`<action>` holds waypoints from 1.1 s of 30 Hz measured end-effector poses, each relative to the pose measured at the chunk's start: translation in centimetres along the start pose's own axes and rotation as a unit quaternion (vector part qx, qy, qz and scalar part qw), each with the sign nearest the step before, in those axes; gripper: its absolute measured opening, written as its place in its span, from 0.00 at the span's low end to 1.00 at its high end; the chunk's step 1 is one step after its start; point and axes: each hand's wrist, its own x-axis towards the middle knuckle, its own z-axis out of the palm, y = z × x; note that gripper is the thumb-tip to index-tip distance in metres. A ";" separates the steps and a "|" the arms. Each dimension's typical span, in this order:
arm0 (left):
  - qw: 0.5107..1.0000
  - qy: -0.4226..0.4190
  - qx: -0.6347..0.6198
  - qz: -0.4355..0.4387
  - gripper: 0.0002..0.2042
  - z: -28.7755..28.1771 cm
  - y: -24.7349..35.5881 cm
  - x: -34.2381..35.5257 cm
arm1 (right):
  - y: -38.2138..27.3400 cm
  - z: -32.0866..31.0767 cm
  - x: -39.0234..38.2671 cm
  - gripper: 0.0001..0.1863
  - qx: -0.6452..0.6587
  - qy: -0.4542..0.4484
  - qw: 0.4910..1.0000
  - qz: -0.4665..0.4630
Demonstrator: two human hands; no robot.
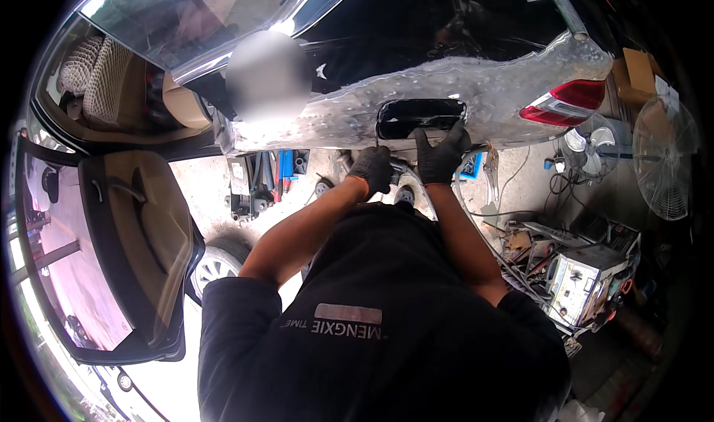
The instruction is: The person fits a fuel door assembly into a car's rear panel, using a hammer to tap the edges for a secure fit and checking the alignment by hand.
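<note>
A bare, sanded grey band (335, 120) runs along the side of a black car (387, 27). In that band is a dark oblong piece or opening (420, 115) with a glossy black rim; I cannot tell which. My left hand (372, 170), in a dark glove, is closed just below its left lower corner. What the fingers hold, if anything, is hidden. My right hand (440, 155), gloved too, rests at the right lower corner with thumb and forefinger spread apart, the fingertips touching the lower rim.
An open car door (137, 251) stands to the left. The red tail light (569, 102) is at the right. Fans (664, 158), cables, a cardboard box (638, 76) and a cluttered machine (587, 280) fill the right side. Tools (260, 180) lie on the floor below the car.
</note>
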 end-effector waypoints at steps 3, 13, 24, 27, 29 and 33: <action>0.993 0.067 0.088 -0.045 0.15 0.0 3.1 -0.2 | -0.6 0.3 0.0 0.58 -0.001 0.014 1.000 0.002; 0.985 0.042 -0.070 -0.151 0.16 2.7 2.6 0.8 | -1.2 0.3 0.2 0.58 -0.009 0.005 1.000 0.025; 0.992 -0.079 0.097 -0.028 0.13 -2.6 -0.3 -1.8 | -1.8 0.1 0.3 0.58 -0.005 -0.004 0.999 0.045; 0.991 -0.039 0.126 0.013 0.12 -3.3 -0.9 -2.0 | -1.5 0.4 0.3 0.58 -0.009 0.015 1.000 0.020; 0.990 -0.053 0.127 0.015 0.11 -3.5 -1.8 -1.8 | -1.9 0.3 0.3 0.58 -0.008 0.003 0.999 0.038; 0.983 -0.086 0.153 0.053 0.09 -5.0 -3.1 -1.3 | -1.4 0.7 0.2 0.59 -0.025 0.017 0.999 0.012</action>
